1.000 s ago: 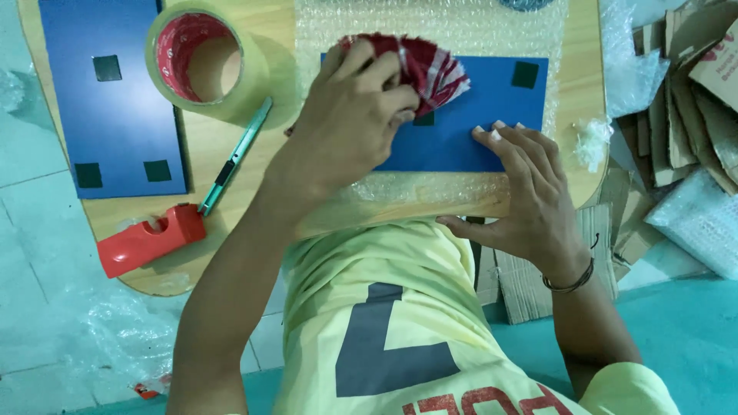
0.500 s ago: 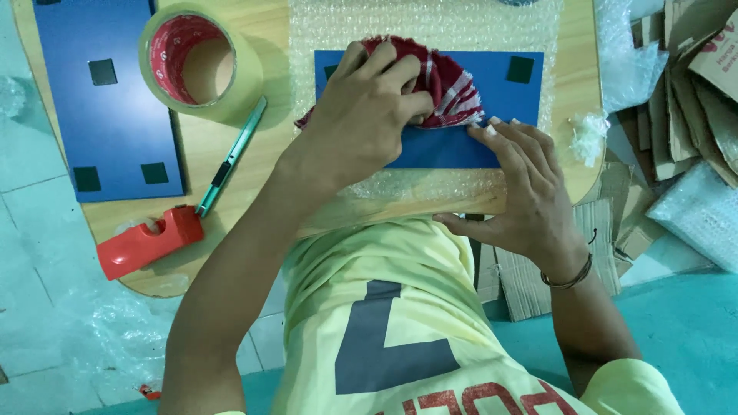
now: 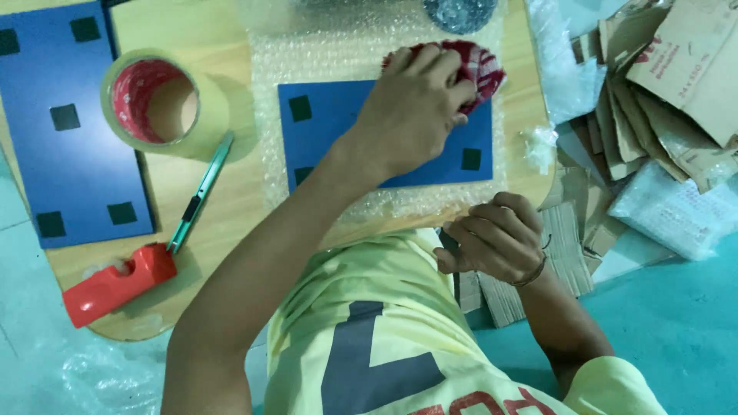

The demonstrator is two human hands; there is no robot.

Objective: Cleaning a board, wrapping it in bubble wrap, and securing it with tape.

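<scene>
Blue board (image 3: 350,127) lies long axis left-right on bubble wrap (image 3: 323,58); left hand (image 3: 411,107) fingers press red cloth (image 3: 480,65), right hand (image 3: 492,238) curled closed.

Left hand (image 3: 411,107) half hides rag (image 3: 478,65)

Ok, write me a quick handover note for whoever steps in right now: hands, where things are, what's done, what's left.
Left hand: pressing a red patterned cloth onto the top right corner of the blue panel.
Right hand: loosely curled at the table edge, off the panel; I can't tell if it holds anything.
Things: the panel lies on a bubble wrap sheet. A second blue panel, tape roll, green utility knife and red tape dispenser sit to the left.
Done: panel placed on the wrap.
Left: the wrap is not folded over or taped.
</scene>
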